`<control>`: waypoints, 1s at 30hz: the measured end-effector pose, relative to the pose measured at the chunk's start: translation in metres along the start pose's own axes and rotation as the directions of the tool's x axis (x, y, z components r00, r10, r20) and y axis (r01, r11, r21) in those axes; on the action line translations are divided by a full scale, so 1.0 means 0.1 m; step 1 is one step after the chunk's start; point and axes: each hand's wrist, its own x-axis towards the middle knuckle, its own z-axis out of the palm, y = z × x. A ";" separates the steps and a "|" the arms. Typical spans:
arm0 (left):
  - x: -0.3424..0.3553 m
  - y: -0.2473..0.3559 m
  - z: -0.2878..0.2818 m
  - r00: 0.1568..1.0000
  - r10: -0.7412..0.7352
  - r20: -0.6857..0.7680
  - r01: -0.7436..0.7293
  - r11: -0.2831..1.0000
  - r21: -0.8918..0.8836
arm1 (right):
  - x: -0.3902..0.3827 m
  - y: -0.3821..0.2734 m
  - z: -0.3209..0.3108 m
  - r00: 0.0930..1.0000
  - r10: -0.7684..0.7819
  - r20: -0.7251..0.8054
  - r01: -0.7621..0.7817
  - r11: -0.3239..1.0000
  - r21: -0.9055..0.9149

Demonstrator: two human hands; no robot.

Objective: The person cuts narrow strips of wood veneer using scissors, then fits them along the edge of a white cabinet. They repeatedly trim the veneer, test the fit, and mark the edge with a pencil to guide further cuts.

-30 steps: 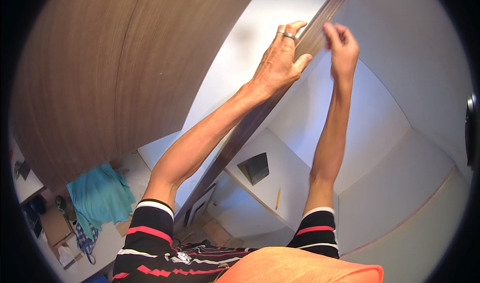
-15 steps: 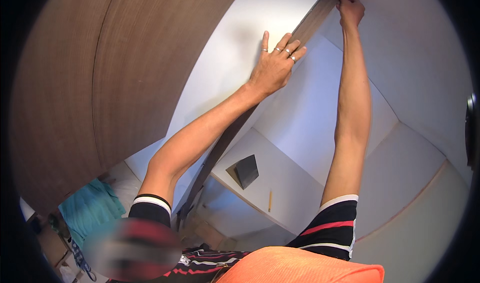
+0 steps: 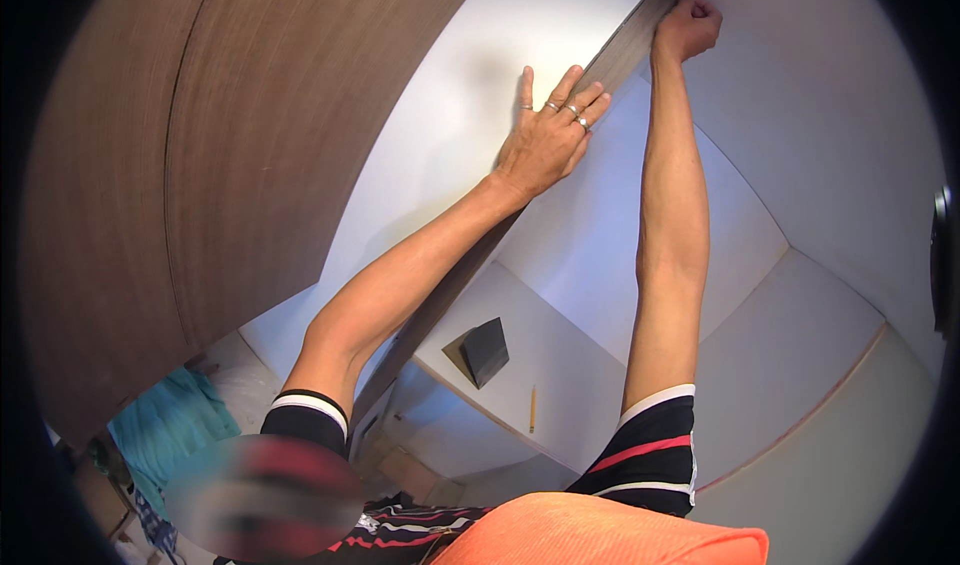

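A long brown wood-grain strip [image 3: 632, 49] runs diagonally up along the edge of a white panel [image 3: 430, 145]. My left hand [image 3: 546, 147] lies against the strip and the panel beside it, fingers spread and rings showing. Higher up, close to the strip's top end, my right hand [image 3: 688, 31] has its fingers curled together. Whatever those fingers may hold is hidden. Below my arms, a dark wedge-shaped block [image 3: 486, 353] and a yellow pencil [image 3: 532, 409] rest on a white shelf [image 3: 575, 380].
Large brown wood-grain panels [image 3: 260, 155] fill the left side. Pale walls [image 3: 810, 115] close in on the right. At the lower left lie a turquoise cloth [image 3: 172, 417] and clear plastic. Something orange [image 3: 600, 533] covers the bottom edge.
My right hand has come slightly down and left from the strip's top end, and its fingers are more curled. My left hand stays nearly in place. The view has shifted slightly.
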 end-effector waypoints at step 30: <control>1.07 -0.17 0.40 0.992 0.040 -0.119 -0.038 0.999 0.025 | -0.15 0.08 -0.19 0.972 0.020 0.233 -0.034 0.998 0.053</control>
